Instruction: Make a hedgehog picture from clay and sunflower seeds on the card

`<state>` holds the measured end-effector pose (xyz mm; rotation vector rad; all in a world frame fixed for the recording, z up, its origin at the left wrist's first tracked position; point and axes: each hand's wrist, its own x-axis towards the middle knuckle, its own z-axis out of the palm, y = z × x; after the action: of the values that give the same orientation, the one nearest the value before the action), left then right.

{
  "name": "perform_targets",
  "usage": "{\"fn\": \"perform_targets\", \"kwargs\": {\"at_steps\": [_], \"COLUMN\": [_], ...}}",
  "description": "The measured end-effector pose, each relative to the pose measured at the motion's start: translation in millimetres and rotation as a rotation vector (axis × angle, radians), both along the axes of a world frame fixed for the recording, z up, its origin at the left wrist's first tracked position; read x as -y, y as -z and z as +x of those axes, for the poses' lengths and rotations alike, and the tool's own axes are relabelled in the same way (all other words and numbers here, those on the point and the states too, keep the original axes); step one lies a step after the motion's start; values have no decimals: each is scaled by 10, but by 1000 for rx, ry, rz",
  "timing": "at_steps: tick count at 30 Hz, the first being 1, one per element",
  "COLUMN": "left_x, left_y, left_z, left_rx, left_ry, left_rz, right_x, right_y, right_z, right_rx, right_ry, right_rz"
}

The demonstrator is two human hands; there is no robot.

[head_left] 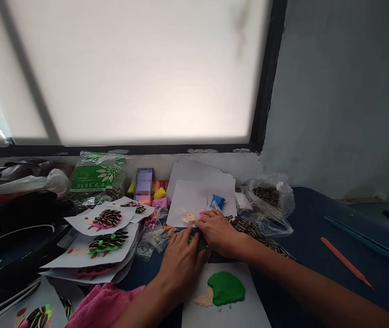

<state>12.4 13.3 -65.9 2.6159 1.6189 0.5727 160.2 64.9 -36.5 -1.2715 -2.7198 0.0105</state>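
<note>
My left hand (181,257) is curled over a small clear packet with green clay (201,245), which is mostly covered by the fingers. Close beside it, my right hand (217,231) has its fingers bent together at the packet's far side; what they pinch is hidden. Just in front of me lies a white sheet (194,316) bearing a flattened green clay shape (227,288) with a beige clay snout (204,298) and small drawn legs. Beyond the fingers, beige clay bits (189,216) rest on white paper (184,200), near a blue packet (217,202).
Finished-looking seed-and-clay hedgehog sheets (112,248) are stacked at left, above a pink cloth (104,307). Loose sunflower seeds (247,228) lie right of my hands, by a bag of seeds (266,196). An orange pencil-like tool (345,259) and blue tweezers (363,239) lie far right.
</note>
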Motion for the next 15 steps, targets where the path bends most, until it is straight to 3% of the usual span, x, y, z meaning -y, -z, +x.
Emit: {"fn": "perform_targets", "kwargs": {"at_steps": [3,7,10,15], "left_x": [14,36,38,35], "left_y": [-22,-37,-8,30], "left_z": [16,33,39,35], "left_rx": [17,73,79,45], "left_ry": [12,163,253,194], "left_rz": [63,118,144,122], "right_x": [-34,-34,-34,-151], "right_y": [-17,-64,-126,-218], "right_z": [36,-22,-178,-467], "right_rx": [24,-16,-49,1], "right_ry": [38,30,-45,-229], "right_rz": [24,59,56,-16]}}
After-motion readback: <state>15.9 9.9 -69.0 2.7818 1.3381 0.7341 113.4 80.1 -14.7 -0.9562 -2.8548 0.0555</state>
